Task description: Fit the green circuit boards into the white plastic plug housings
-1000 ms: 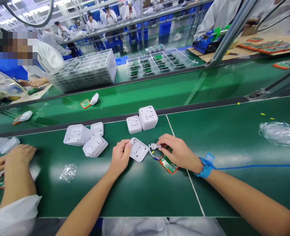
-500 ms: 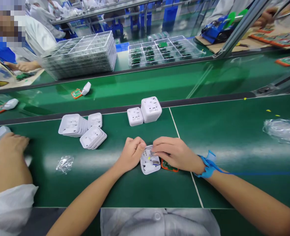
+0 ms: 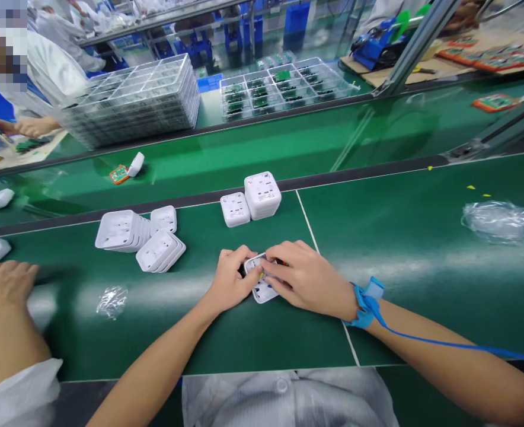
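Green counter [image 3: 253, 347] below: left hand [image 3: 233, 279] pinches a white cover [image 3: 264, 293]; right hand [image 3: 309, 276] curls over it, pinch unclear. Far white stack [image 3: 262, 193] bears unreadably small print.

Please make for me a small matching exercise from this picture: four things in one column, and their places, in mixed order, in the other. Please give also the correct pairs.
Things:
1. White cover
2. Wrist strap
3. Pile of clear trays
4. Larger shiny bundle

Places:
A. At the back left, beyond the green table
B. Around the wrist of the right hand
C. On the table, to the right of the white line
D. Between the left hand and the right hand

Correct pairs: 1-D, 2-B, 3-A, 4-C
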The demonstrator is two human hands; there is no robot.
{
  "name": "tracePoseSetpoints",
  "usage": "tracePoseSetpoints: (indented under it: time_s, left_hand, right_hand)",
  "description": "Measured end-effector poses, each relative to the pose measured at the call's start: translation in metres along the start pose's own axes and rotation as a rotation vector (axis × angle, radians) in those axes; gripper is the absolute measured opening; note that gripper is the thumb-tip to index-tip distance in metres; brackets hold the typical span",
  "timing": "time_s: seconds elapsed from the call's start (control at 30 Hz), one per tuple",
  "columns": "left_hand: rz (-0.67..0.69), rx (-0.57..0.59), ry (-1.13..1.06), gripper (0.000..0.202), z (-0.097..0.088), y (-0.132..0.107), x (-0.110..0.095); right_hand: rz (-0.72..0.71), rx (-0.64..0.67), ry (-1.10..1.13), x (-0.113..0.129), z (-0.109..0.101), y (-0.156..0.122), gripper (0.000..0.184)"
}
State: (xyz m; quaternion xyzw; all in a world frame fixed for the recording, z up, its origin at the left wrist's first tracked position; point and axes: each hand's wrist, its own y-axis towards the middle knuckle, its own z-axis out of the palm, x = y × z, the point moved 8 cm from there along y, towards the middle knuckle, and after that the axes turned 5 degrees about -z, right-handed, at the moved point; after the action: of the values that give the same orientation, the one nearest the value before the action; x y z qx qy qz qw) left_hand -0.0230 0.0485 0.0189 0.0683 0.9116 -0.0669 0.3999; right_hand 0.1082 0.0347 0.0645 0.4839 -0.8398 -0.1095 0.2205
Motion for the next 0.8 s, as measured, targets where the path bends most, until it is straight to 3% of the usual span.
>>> tracePoseSetpoints:
  time_s: [0.13, 0.27, 0.37, 0.5, 0.8]
  left_hand:
    - [0.037, 0.048, -0.011, 0.022, 0.000, -0.003, -0.005]
    - [0.074, 0.134, -0.043, 0.067, 0.000, -0.007, -0.006]
    - [0.091, 0.159, -0.045, 0.085, 0.001, -0.006, -0.006]
    - [0.089, 0.154, -0.054, 0.085, 0.003, -0.003, -0.005]
    - [0.038, 0.169, -0.069, 0.087, 0.003, -0.002, 0.000]
  right_hand:
    - [0.069, 0.008, 0.019, -0.004, -0.002, -0.004, 0.030]
    - [0.088, -0.055, 0.022, -0.006, 0.002, -0.009, 0.018]
    - [0.059, -0.071, -0.013, 0.001, 0.008, -0.008, 0.015]
    - [0.035, -0.092, -0.089, 0.009, 0.013, -0.007, 0.019]
    - [0.079, -0.279, -0.040, 0.009, 0.010, -0.013, 0.018]
